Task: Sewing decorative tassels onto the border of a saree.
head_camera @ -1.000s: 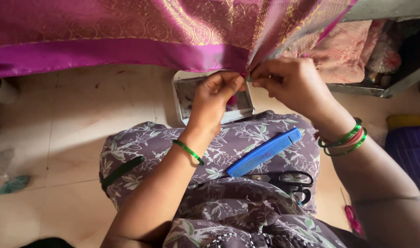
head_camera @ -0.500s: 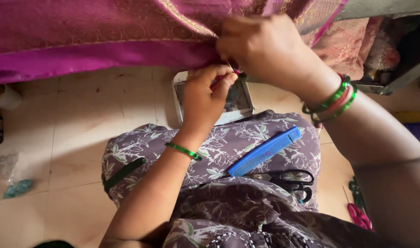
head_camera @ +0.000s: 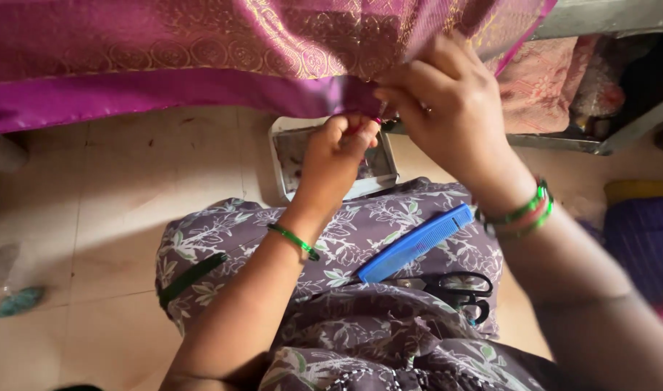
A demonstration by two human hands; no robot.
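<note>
A magenta cloth [head_camera: 201,51] with gold woven patterns hangs across the top of the view. My left hand [head_camera: 337,156] pinches its lower purple edge from below, fingers closed on the hem. My right hand [head_camera: 447,108] grips the same edge just to the right and above, almost touching the left hand. Both wrists wear green bangles. A blue comb [head_camera: 416,243] and black-handled scissors [head_camera: 454,289] lie on my lap, which is covered by grey floral cloth.
A small open metal tin [head_camera: 288,163] sits on the tiled floor under my hands. Pink patterned cloth [head_camera: 541,80] lies on a metal frame at the right. A blue woven thing [head_camera: 643,239] is at the far right, a teal scrap [head_camera: 20,300] at the left.
My right hand moved left along the cloth edge, then came back next to the left hand. The left hand stayed pinching the hem. The view shifted slightly.
</note>
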